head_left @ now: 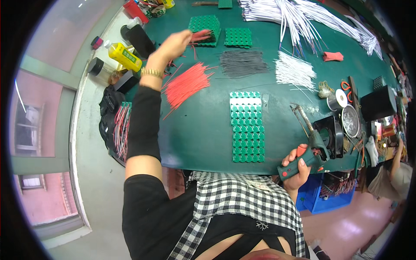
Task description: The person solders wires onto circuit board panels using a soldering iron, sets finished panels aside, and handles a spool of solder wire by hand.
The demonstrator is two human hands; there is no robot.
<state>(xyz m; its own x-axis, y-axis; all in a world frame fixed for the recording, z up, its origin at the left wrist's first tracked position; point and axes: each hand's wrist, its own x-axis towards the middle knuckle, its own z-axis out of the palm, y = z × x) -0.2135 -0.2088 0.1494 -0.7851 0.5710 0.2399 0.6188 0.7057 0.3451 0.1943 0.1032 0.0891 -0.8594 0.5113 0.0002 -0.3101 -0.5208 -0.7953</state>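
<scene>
My left hand [174,46] reaches over the far left of the table, its fingers pinched on a bunch of red wires [200,36] beside a stack of green circuit boards [204,22]. Below that wrist lies a spread pile of red wires [187,86]. My right hand [299,174] is wrapped round the dark green handle of a soldering gun [320,147] near the table's front edge. Its tip points away from me, towards the middle. Between my hands a panel of green circuit boards [248,130] lies flat, with a white strip across its far part.
Piles of black wires [244,63] and white wires [295,71] lie beyond the panel. A black fan [333,132], a solder spool [336,101] and a round tin [350,121] stand at right. A yellow bottle [125,56] is at left; a blue bin [308,197] sits below the table.
</scene>
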